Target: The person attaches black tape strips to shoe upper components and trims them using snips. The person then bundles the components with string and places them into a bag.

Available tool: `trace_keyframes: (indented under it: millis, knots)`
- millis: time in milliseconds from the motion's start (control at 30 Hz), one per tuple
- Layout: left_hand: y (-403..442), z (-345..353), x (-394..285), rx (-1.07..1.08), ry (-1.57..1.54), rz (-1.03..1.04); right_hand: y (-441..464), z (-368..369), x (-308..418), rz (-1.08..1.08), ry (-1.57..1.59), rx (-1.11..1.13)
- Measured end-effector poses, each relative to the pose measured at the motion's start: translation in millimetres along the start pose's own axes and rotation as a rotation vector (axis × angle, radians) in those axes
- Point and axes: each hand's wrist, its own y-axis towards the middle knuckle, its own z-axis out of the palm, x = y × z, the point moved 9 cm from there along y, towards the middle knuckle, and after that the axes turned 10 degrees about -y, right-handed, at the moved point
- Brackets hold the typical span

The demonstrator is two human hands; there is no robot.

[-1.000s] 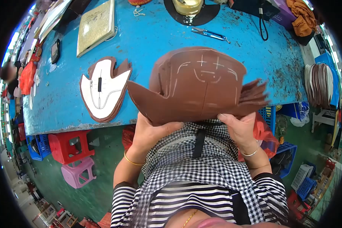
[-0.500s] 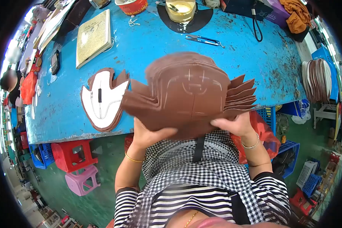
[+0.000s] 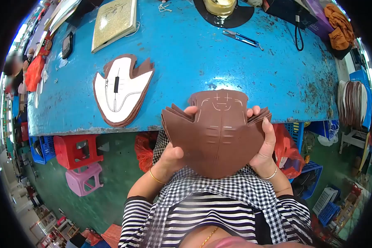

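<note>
A stack of brown leather pieces [image 3: 221,136] with pale drawn lines is held over the table's front edge, its rounded end toward me. My left hand [image 3: 173,157] is closed on the stack's left side, thumb in front, with fingertips showing at the upper notch. On the right side my right hand [image 3: 265,144] grips it, its thumb on the side flap and fingertips showing at the other notch. A second brown stack with a white template [image 3: 128,97] on top lies on the blue table [image 3: 177,62], left of the held pieces.
At the back are a gold notebook [image 3: 114,20], a phone [image 3: 67,45], blue snips [image 3: 243,39] and a glue jar [image 3: 220,7] on a black piece. Red stool [image 3: 76,153] and pink stool [image 3: 84,180] stand below left. Another person [image 3: 15,68] is at far left.
The held stack has come down toward me and its layers lie closer together. Both hands have shifted from its lower edge to its sides, fingers now reaching into the notches.
</note>
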Motion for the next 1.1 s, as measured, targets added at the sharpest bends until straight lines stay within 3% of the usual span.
trace_keyframes:
  millis: [133,333,467,567,600,700,767,833,867,967,1100]
  knots:
    - [-6,-7,6,-0.028,-0.076,0.134,3,6,1,-0.011,0.024,0.045]
    - [6,-25,-16,-0.299,-0.082,0.155,27,8,14,-0.026,-0.194,0.025]
    - [24,-5,-76,-0.243,0.322,0.455,70,18,46,-0.307,-0.521,0.037]
    - [24,-2,-101,-0.087,0.559,0.59,100,14,52,-0.454,-0.946,0.011]
    - [14,-4,-111,-0.124,0.696,0.612,106,10,52,-0.441,-1.099,-0.002]
    - [-28,-18,-159,-0.248,1.02,0.779,80,49,73,-0.819,-1.586,-0.1]
    - [-59,-42,-209,-0.457,1.157,0.893,63,78,68,-0.901,-1.689,0.02]
    - [-84,-68,-249,-0.63,1.21,0.911,50,104,48,-0.912,-1.667,0.245]
    - [-92,-91,-263,-0.701,1.069,0.828,46,117,28,-0.89,-1.676,0.4]
    - [-95,-121,-282,-0.699,0.8,0.629,41,150,-32,-0.792,-1.701,0.714]
    - [-75,-131,-279,-0.548,0.69,0.357,52,167,-85,-0.778,-1.833,0.756]
